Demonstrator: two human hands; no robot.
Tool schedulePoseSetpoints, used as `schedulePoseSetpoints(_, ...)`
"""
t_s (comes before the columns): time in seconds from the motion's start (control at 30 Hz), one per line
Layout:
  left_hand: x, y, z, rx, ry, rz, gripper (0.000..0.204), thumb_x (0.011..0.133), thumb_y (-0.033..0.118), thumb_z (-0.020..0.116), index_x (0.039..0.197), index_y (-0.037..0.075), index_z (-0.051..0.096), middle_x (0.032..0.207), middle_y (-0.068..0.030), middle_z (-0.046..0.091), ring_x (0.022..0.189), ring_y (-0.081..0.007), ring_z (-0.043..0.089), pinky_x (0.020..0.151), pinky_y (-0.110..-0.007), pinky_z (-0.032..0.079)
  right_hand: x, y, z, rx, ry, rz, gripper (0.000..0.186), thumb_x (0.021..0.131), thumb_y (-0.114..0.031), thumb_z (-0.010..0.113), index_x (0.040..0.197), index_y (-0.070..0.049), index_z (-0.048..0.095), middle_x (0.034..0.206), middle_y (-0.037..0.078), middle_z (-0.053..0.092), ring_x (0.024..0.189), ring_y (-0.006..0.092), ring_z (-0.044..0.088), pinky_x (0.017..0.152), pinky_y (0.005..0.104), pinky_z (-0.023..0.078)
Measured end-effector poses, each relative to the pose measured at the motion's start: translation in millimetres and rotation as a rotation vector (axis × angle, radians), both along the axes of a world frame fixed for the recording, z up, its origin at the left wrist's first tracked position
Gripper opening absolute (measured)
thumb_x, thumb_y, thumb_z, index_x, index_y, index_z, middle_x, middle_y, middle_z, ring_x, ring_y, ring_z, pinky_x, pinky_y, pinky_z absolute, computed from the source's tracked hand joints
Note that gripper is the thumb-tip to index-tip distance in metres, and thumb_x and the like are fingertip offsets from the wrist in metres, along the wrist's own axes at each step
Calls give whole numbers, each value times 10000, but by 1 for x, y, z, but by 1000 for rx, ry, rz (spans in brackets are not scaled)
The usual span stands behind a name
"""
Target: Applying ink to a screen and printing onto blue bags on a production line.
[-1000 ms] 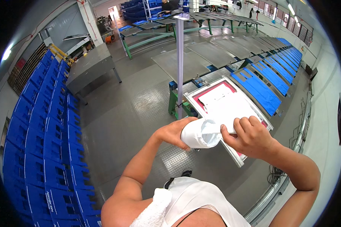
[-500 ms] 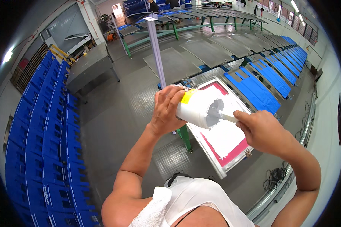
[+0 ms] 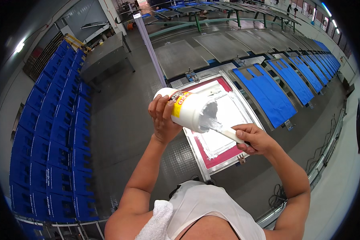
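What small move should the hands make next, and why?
Perhaps draw the spatula out over the frame: the right hand grips it, its tip at the mouth of the tub that the left hand holds tilted, with pale paste inside.

Left of the left hand [image 3: 165, 120], rows of blue notched panels [image 3: 39, 154] and, beyond, a grey metal counter [image 3: 102, 51]; below the right hand [image 3: 255, 138], tangled black cable [image 3: 277, 200]

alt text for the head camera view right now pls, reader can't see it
A person's left hand holds a white tub tipped over a pink-bordered framed screen, while the right hand holds a pale spatula at its mouth. Blue cut pieces lie in a row to the right; more line the left.
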State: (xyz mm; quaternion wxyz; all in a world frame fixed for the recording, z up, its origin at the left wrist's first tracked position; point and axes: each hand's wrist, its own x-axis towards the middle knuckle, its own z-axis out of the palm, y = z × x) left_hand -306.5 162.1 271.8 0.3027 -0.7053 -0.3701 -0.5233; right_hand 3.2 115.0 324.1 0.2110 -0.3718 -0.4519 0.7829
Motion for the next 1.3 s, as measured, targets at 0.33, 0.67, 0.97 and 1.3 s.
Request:
schedulePoseSetpoints(0.33,2,21,-45,-171,-122,56,879,565,250,844,1265,69,345,1214,-140,438,1136,-332,424,981,-438,334,29,13,-28,-48,-21,-103,338,946,-243,514,1222,-48,512,614,15,530,408,16,389,343,138,312)
schedulePoseSetpoints(0.67,24,27,-93,-393,-231,212,960,537,270,862,1303,79,315,1244,-122,428,1147,-340,413,995,-456,320,81,62,-34,106,-179,-8,355,937,-273,529,1201,-37,536,592,-7,522,398,17,383,344,154,283)
schedulePoseSetpoints(0.97,70,15,-146,-732,-522,405,987,513,215,868,1314,80,310,1270,-147,429,1179,-363,380,985,-484,334,134,141,-41,340,-390,-18,320,931,-224,538,1173,-16,567,662,-20,541,509,16,455,417,173,344)
schedulePoseSetpoints(1.3,76,-85,-147,-819,-724,663,1011,501,178,892,1319,78,306,1237,-197,412,1149,-366,412,956,-470,386,62,158,-214,1285,-887,-188,281,822,-163,615,1102,-180,639,735,117,529,704,290,557,613,406,458)
